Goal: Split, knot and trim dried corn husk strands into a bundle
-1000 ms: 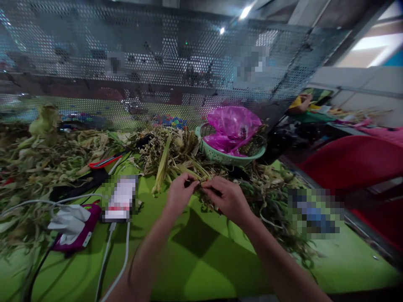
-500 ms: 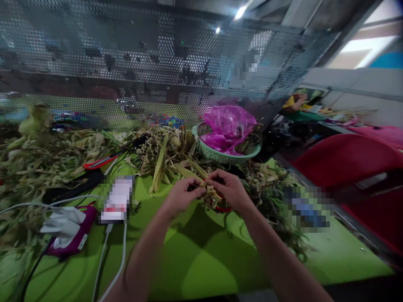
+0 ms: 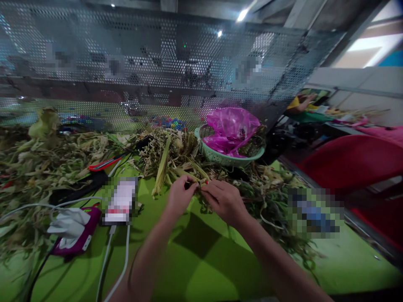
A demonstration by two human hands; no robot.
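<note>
Close together over the middle of the bench (image 3: pixel 226 268), the left hand (image 3: pixel 182 195) and right hand (image 3: pixel 225 199) nearly meet, each with thumb and forefinger pinched shut on a small piece (image 3: pixel 200 185) between them. It looks dark, with a spot of red beside it, but the fingers hide most of it — I can't tell what it is. Just beyond the fingertips lie dried leaves (image 3: pixel 185 153), one long yellowed strip (image 3: pixel 163 163) leaning toward the bench's near side. A green colander (image 3: pixel 226 157) behind them holds a magenta plastic bag (image 3: pixel 233 123). More leaves are heaped along both sides. To the left are a phone (image 3: pixel 121 199) — its screen lit — a purple power block (image 3: pixel 91 230) with white plugs (image 3: pixel 69 222), and an orange-red cutter (image 3: pixel 103 163). Further out, a perforated screen (image 3: pixel 176 63) stands behind everything, and a red chair (image 3: pixel 355 163) sits at right.
</note>
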